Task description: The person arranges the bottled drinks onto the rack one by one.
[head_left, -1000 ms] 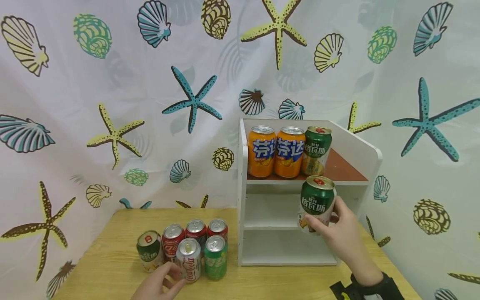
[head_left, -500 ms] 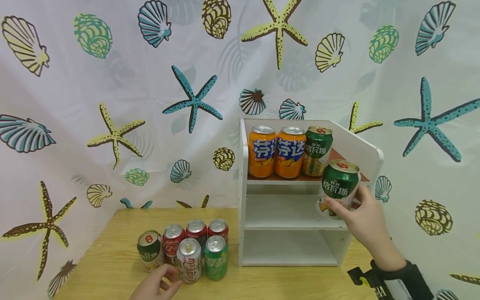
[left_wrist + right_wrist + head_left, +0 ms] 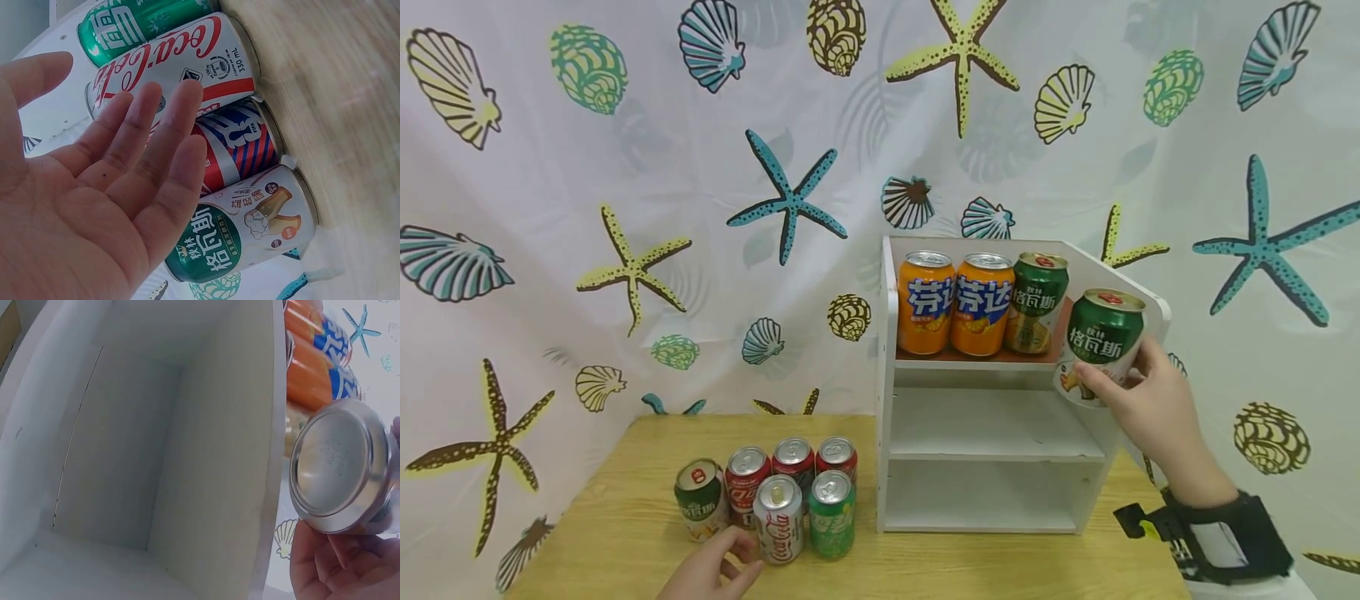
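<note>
My right hand [image 3: 1157, 408] grips a green-and-white drink can [image 3: 1099, 348] upright, in front of the right end of the top shelf. From below, the right wrist view shows this can's silver base [image 3: 334, 465]. Two orange Fanta cans [image 3: 925, 304] and a green-and-white can [image 3: 1036, 304] stand in a row on that shelf. On the table, my left hand [image 3: 711, 567] is beside a white Coca-Cola can [image 3: 778, 521], its fingers loosely bent and holding nothing. Near it stand another green-and-white can [image 3: 250, 225], a green can [image 3: 832, 515] and several red cans [image 3: 747, 483].
The white shelf unit [image 3: 886, 400] has two lower levels with a middle board [image 3: 992, 425] and a raised right side wall [image 3: 1120, 292]. It stands on a wooden table [image 3: 625, 467]. A patterned curtain [image 3: 700, 167] hangs behind.
My right hand has carried the can up and to the right, from before the middle level to top-shelf height. My left hand has barely shifted.
</note>
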`<state>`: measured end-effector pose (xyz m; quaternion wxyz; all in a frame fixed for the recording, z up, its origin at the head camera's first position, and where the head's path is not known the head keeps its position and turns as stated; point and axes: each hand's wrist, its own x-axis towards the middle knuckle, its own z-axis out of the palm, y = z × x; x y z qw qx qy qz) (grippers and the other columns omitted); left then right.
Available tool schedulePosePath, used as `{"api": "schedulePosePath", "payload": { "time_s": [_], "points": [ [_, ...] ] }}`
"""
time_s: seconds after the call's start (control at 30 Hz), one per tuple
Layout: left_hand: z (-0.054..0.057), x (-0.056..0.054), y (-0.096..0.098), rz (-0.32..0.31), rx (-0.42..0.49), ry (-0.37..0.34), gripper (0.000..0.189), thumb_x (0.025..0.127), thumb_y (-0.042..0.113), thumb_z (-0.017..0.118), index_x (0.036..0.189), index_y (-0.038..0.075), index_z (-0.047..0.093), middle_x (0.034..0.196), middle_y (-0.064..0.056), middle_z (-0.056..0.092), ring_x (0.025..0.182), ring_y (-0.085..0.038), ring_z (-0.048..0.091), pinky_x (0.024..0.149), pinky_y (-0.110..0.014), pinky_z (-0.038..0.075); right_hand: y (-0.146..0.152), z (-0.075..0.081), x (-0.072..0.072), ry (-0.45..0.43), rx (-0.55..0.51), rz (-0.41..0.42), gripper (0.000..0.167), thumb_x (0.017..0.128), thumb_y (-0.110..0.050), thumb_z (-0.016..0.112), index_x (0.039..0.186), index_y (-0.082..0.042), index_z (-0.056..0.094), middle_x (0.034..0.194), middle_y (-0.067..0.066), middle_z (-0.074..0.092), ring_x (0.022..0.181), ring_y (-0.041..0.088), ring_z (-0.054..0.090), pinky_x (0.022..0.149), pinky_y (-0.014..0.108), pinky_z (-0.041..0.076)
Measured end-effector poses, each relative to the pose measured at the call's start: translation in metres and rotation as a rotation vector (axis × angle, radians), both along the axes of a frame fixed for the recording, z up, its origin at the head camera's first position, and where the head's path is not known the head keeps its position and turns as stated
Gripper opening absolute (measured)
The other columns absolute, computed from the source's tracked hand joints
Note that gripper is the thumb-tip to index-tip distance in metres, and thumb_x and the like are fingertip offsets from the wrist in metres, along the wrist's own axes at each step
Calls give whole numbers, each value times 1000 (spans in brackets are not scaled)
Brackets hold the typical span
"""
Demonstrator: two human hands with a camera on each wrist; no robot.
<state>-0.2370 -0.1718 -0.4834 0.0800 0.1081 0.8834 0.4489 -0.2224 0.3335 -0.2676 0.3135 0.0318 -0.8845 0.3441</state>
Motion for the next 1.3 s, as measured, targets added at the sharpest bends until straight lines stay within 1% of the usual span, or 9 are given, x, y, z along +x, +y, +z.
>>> {"api": "schedulePosePath", "payload": {
  "time_s": [0.27, 0.4, 0.6, 0.7, 0.9, 0.97, 1.03, 1.2, 1.3],
  "points": [
    [-1, 0, -6, -57, 19, 34, 34, 96, 24, 73, 116, -1, 62, 100, -5, 65, 81, -15, 64, 67, -24, 54, 11, 5, -11, -3, 13, -21, 62, 98, -36, 69, 146, -5, 45, 128, 28, 61, 87, -17, 46, 64, 7, 44],
    [-1, 1, -7, -58, 22, 46, 33, 96, 23, 73, 116, -1, 62, 99, -4, 65, 81, -14, 63, 67, -23, 53, 15, 9, -13, -7, 18, -25, 64, 98, -38, 69, 149, -8, 43, 131, 27, 59, 89, -13, 46, 64, 7, 44],
    [-1, 0, -7, -54, 14, 31, 30, 96, 21, 73, 114, 0, 62, 98, -3, 65, 83, -16, 63, 68, -22, 53, 17, 15, -21, -7, 36, -38, 65, 98, -41, 69, 147, -6, 45, 127, 26, 60, 86, -9, 47, 61, 11, 44],
    [-1, 0, -6, -52, 19, 22, 29, 96, 21, 73, 112, 0, 62, 98, -3, 65, 82, -16, 63, 67, -23, 53, 18, 15, -27, -4, 52, -47, 66, 97, -42, 70, 147, -7, 44, 125, 25, 61, 89, -2, 49, 61, 11, 43],
    [-1, -1, -7, -64, 16, 28, 28, 96, 20, 72, 112, -1, 62, 98, -3, 65, 81, -17, 65, 66, -25, 54, 17, 15, -37, -12, 50, -46, 67, 98, -41, 68, 149, -7, 41, 128, 29, 59, 105, 28, 57, 64, 9, 41],
    [-2, -1, -7, -58, 10, 17, 28, 96, 21, 72, 112, -1, 62, 98, -3, 65, 82, -17, 65, 67, -26, 55, 17, 15, -40, -18, 41, -39, 66, 99, -41, 67, 149, -6, 41, 129, 30, 58, 109, 34, 57, 64, 9, 40],
    [-1, -1, -7, -45, 4, -3, 29, 96, 22, 72, 112, 0, 62, 99, -3, 65, 83, -17, 65, 68, -29, 56, 16, 15, -42, -24, 32, -28, 66, 99, -41, 67, 148, -5, 41, 130, 29, 57, 111, 35, 57, 66, 8, 39],
    [-2, -2, -6, -6, -26, -43, 29, 96, 25, 74, 110, 2, 64, 98, -2, 65, 84, -18, 65, 71, -36, 57, 16, 15, -47, -51, 4, -1, 68, 101, -43, 64, 149, -3, 38, 133, 28, 55, 112, 24, 53, 70, 7, 40],
    [-3, -1, -5, 9, -39, -52, 29, 96, 27, 74, 109, 3, 64, 97, -1, 65, 84, -18, 64, 72, -38, 57, 15, 15, -49, -73, -17, 15, 73, 101, -45, 62, 153, -4, 31, 136, 28, 52, 114, 23, 51, 73, 7, 40]
  ]
}}
